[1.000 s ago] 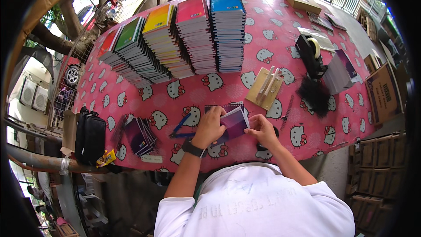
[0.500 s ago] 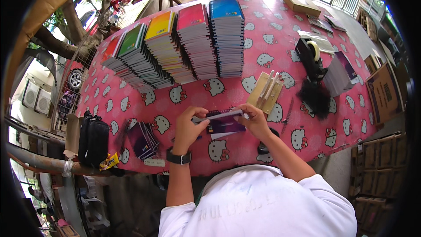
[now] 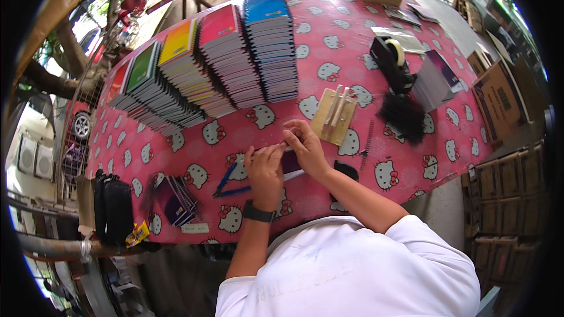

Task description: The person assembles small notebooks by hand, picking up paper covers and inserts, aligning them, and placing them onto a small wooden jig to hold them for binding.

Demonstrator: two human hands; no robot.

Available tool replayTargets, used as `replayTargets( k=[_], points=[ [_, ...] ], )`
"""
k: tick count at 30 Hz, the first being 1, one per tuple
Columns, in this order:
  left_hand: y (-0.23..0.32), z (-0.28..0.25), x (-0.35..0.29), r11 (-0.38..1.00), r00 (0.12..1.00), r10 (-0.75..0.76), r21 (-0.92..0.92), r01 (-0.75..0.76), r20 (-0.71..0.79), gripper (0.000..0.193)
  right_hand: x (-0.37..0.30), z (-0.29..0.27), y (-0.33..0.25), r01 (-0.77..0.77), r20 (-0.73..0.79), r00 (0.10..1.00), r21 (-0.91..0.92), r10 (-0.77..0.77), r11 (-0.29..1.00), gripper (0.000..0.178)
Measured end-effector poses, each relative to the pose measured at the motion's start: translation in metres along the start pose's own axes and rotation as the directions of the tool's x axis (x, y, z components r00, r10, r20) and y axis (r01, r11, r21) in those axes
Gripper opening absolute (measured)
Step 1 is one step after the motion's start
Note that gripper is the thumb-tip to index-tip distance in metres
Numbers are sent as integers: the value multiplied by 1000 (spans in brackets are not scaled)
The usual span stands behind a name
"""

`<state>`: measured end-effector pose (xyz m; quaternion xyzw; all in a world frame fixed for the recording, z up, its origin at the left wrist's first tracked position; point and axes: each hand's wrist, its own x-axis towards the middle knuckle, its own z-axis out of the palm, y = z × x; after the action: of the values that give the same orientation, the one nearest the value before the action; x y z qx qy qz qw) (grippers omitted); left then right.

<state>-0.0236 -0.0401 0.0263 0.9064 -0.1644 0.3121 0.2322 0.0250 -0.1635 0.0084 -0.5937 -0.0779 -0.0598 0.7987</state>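
Observation:
A small purple notebook [image 3: 290, 163] lies near the table's front, mostly covered by my hands. Across its left part rests my left hand [image 3: 265, 169], fingers bent together over the far edge and gripping it. My right hand [image 3: 304, 145] is closed in a pinch above that far edge, close to the left fingertips; what sits between its fingers is too small to make out. Just left of my left hand are blue-handled pliers [image 3: 230, 190], partly hidden by the wrist. Several purple spiral notebooks [image 3: 174, 202] form a loose pile further left.
Tall stacks of spiral notebooks [image 3: 217, 26] stand at the back left. Right of my hands are a wooden jig [image 3: 333, 116], a loose black coil [image 3: 367, 145], a heap of black coils [image 3: 402, 118], a tape dispenser [image 3: 390, 64] and a purple-covered stack [image 3: 436, 81]. A black bag [image 3: 113, 206] sits at the left edge.
My left hand has moved over the notebook's left part. My right hand has left its right side and now pinches above the far edge. The pliers show more clearly; the whole view has shifted.

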Motion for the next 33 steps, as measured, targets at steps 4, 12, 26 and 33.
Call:
replayTargets(
  k=[4,12,26,33],
  points=[
    [-6,-11,7,993,998,29,-115,-24,49,40,14,-74,-34,37,-231,962,-415,-145,909,18],
    [-4,-5,1,983,997,73,-169,-66,34,38,-2,-217,-5,-332,-359,932,-904,-57,271,18],
    [4,-14,4,951,996,22,-311,6,85,19,-12,-79,-74,113,468,867,-518,170,848,19],
    [0,-13,1,954,997,19,-300,4,73,20,-7,-82,-73,320,563,820,-599,102,734,15]
  ],
)
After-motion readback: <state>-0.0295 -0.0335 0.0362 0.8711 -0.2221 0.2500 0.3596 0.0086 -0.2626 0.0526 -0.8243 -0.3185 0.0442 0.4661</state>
